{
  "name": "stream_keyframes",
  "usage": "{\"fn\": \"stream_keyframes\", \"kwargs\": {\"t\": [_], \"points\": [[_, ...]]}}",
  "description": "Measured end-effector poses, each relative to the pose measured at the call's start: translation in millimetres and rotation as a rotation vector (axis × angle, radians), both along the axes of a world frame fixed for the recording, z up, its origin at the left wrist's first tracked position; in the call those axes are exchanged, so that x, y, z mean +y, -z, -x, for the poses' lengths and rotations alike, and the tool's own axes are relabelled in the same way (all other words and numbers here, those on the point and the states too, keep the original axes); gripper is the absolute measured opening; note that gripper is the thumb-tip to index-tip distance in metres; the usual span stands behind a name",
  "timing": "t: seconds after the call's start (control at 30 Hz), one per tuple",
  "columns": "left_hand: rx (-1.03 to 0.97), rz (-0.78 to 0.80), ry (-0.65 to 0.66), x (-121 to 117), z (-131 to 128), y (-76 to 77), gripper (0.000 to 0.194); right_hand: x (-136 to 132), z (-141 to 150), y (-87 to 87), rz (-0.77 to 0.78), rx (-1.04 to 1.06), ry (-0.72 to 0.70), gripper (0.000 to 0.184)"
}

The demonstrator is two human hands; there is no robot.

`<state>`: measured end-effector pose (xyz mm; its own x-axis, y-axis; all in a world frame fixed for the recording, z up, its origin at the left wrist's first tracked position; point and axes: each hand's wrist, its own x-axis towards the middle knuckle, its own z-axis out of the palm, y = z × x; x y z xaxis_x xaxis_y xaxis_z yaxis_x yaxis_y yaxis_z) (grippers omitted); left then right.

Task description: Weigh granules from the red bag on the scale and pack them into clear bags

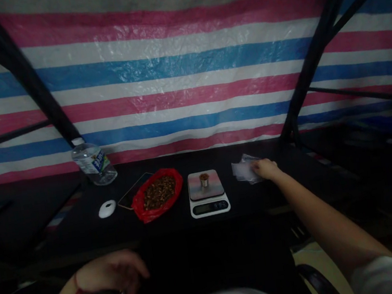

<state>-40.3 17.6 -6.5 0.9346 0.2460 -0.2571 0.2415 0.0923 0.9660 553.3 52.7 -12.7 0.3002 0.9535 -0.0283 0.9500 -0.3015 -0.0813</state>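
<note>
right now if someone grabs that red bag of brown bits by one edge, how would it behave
The red bag looks like thin, crinkled plastic lying open and slumped, so it would probably go floppy and sag. Its loose brown contents could shift and spill over the low rim. It likely slides easily on the dark table.

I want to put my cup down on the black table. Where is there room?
Bare table lies left of the white oval thing, and right of the right hand on the clear bags. It is crowded between bottle, red bag and scale.
</note>
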Motion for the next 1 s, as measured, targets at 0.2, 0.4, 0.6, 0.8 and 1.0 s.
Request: {"fn": "stream_keyframes", "kwargs": {"t": [0.2, 0.4, 0.6, 0.8, 1.0], "points": [[-0.238, -0.088, -0.173, 26, -105, -12.5, 0.026, -3, 26, -40.2, -0.463, 0.048, -0.072, 0.037], [-0.15, -0.379, -0.272, 31, -177, -32.3, 0.024, -21, 107, -73.1, -0.815, 0.471, -0.303, 0.028], [-0.369, -0.577, -0.869, 29, -201, -38.1, 0.062, -28, 185, -76.6, -0.744, 0.914, -0.427, 0.023], [-0.256, -0.908, -1.0, 37, -186, -27.4, 0.059, -16, 140, -58.1, -0.915, 0.337, -0.304, 0.028], [-0.179, -1.116, -0.762, 31, -169, -32.5, 0.036, -11, 75, -15.9, -0.567, 0.009, -0.118, 0.037]]}}
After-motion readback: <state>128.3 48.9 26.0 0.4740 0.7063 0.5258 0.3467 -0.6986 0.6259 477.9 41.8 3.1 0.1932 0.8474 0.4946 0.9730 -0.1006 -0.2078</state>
